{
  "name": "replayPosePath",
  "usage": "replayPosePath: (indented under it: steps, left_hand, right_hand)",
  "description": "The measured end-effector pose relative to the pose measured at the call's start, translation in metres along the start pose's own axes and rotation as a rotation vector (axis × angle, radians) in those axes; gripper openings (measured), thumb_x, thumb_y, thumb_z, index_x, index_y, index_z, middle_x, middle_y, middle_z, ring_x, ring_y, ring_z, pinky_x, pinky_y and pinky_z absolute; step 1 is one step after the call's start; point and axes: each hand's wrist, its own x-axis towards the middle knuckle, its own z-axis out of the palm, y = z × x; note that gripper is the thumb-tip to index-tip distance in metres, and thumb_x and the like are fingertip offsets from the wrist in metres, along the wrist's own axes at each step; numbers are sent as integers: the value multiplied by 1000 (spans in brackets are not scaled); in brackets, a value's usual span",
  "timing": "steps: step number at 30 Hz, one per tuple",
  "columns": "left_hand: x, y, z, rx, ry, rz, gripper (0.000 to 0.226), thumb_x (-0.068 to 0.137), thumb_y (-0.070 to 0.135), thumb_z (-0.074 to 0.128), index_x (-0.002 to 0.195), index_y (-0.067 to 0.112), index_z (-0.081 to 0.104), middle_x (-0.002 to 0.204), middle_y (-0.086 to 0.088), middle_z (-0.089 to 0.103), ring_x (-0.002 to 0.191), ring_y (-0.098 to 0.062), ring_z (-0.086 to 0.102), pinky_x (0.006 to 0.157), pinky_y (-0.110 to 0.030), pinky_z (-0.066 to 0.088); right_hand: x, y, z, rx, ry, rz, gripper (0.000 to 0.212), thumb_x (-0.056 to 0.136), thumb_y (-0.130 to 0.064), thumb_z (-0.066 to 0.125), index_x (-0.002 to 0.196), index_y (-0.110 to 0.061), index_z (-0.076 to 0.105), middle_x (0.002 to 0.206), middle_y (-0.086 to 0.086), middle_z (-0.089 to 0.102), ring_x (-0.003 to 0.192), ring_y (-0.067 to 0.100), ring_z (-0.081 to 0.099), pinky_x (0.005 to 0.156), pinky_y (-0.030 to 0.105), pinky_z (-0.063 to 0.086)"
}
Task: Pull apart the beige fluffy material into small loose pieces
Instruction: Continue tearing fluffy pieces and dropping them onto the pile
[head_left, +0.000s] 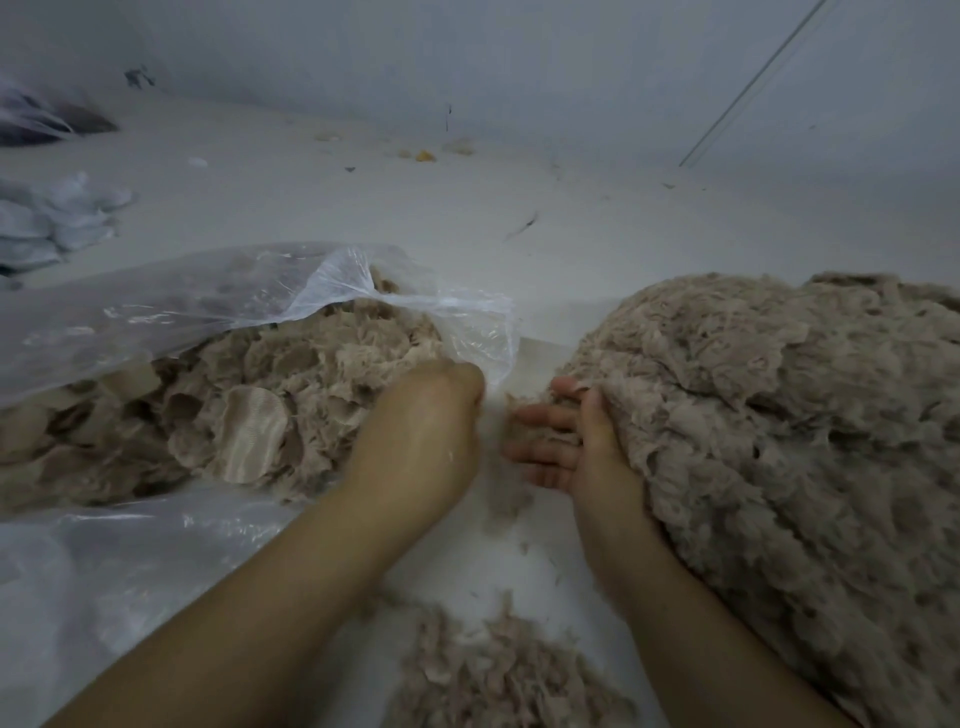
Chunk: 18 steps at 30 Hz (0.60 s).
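left hand (421, 426): curled at plastic bag (156, 312) mouth, hold unclear | right hand (561, 441): fingers straight, against big fluff pile (753, 415) right of bag | tip: pinch small tufts, tease apart gently, drop on pile

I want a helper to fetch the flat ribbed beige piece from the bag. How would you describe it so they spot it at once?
Start at the clear plastic bag on the left, open and full of beige fluffy material. Just left of the left hand, a smooth rounded piece lies on the fluff. Unlike the shaggy tufts around it, it is flat, with fine parallel ribs and a slight sheen.
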Motion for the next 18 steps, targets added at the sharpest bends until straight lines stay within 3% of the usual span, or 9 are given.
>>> replayPosePath:
  steps: [2,3,5,8,13,15,18]
  left_hand:
    - [0,-18,-12,114,80,-61,22,71,-3,58,60,11,46,64,-7,47,55,-32,49,48,-33,36]
    - [-1,-26,-17,202,73,-95,19,70,-6,59,61,8,51,68,-10,49,55,-33,51,48,-31,34]
    - [-2,-37,-26,348,-17,-211,9,75,-5,61,72,4,61,83,-15,53,63,-33,54,50,-32,35]
    - [-5,-43,-28,497,-190,-328,10,86,5,54,92,9,61,89,-6,37,72,-23,38,57,-34,35]
    - [-11,-35,-30,420,-26,-136,10,74,3,59,74,11,55,82,-7,36,61,-19,29,45,-20,12]
    - [-8,-37,-27,433,-119,-127,9,77,7,57,82,12,61,90,-8,40,62,-19,31,45,-23,18]
    - [-12,-45,-20,420,-241,-221,5,87,13,53,87,15,58,92,-3,35,54,-16,30,46,-27,25]
  right_hand:
    - [0,0,2,10,53,-19,24,105,-30,31,111,-22,53,92,-2,64,52,8,66,41,19,48]
    - [0,1,3,10,79,-37,19,105,-24,35,106,-23,54,91,-4,62,49,5,64,40,17,46]
    - [0,4,6,-16,120,-71,21,103,-10,43,98,-26,55,88,-6,59,47,0,59,39,15,43]
    - [-2,6,7,-70,140,-125,26,99,1,47,94,-23,56,83,-2,56,44,-2,51,39,13,39]
    - [-1,8,3,-145,156,-170,29,97,7,45,101,-18,59,84,-2,60,43,-2,46,38,12,36]
    - [-1,8,5,-109,168,-149,37,94,13,44,99,-19,61,81,-11,64,46,-3,51,43,12,42]
    - [0,9,5,-92,117,-110,41,92,16,46,92,-22,62,84,-15,67,72,-4,64,59,18,54]
